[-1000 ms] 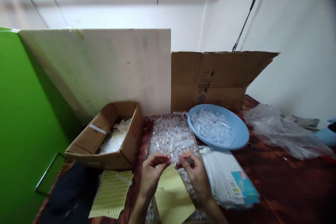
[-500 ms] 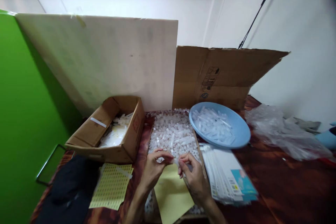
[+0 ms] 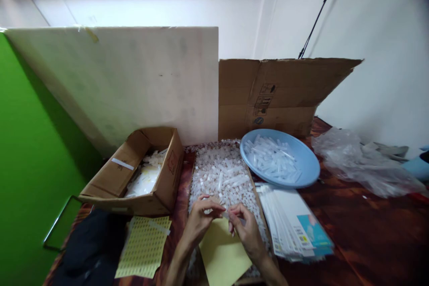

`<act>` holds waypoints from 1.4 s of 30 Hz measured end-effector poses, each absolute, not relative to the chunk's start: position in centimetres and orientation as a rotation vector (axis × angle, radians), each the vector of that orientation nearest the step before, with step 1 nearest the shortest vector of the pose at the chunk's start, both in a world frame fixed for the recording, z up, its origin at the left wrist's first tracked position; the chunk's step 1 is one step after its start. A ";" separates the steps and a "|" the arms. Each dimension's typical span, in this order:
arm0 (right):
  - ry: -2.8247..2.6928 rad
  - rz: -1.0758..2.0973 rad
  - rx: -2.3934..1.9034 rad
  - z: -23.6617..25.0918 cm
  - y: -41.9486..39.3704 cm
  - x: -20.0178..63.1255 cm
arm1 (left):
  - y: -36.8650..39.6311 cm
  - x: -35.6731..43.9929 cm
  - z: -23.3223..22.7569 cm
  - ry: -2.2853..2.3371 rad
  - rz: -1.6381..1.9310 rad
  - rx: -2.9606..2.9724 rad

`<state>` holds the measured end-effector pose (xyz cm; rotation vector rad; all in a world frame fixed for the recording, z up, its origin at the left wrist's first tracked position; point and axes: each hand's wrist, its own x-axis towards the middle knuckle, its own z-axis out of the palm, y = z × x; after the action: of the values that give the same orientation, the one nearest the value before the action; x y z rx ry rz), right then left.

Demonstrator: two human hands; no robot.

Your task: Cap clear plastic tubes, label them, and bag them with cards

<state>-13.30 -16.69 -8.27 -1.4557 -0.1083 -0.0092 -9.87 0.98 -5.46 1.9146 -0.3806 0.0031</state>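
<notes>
My left hand and my right hand meet over the tray, thumbs and fingertips pinched close together. Between them shows a small translucent plastic tube, partly covered by the fingers, and both hands seem to grip it. Just below the fingertips lies a plain yellow sheet, on top of a shallow cardboard tray. Loose white caps and clear tubes fill that tray beyond my hands.
A blue basin of clear tubes stands right, behind a stack of printed cards. Left are a cardboard box, a yellow label sheet and a black cloth. Plastic bags lie far right; cardboard panels stand behind.
The camera view has shifted slightly. My hands stay together over the tray, with the fingertips a little lower in view, still pinching the small tube.
</notes>
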 end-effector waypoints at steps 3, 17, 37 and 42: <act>-0.107 -0.024 -1.476 -8.4 -16.8 -13.3 | 0.7 -9.8 -5.2 -0.405 -0.019 1.919; -0.126 0.198 -1.838 -7.0 -20.6 -13.3 | -0.1 -7.4 -4.5 -0.550 -0.304 2.054; -0.151 -0.332 -1.857 -7.3 -21.6 -14.9 | -3.3 -8.6 -7.1 -0.438 0.041 2.400; -0.243 -0.327 -1.743 -5.5 -20.6 -15.8 | -1.3 -12.2 -4.2 -0.502 0.155 2.044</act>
<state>-15.84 -20.56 -5.49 -1.7431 -0.2426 -0.3268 -12.19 -1.31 -4.24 2.0441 -0.5020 0.1553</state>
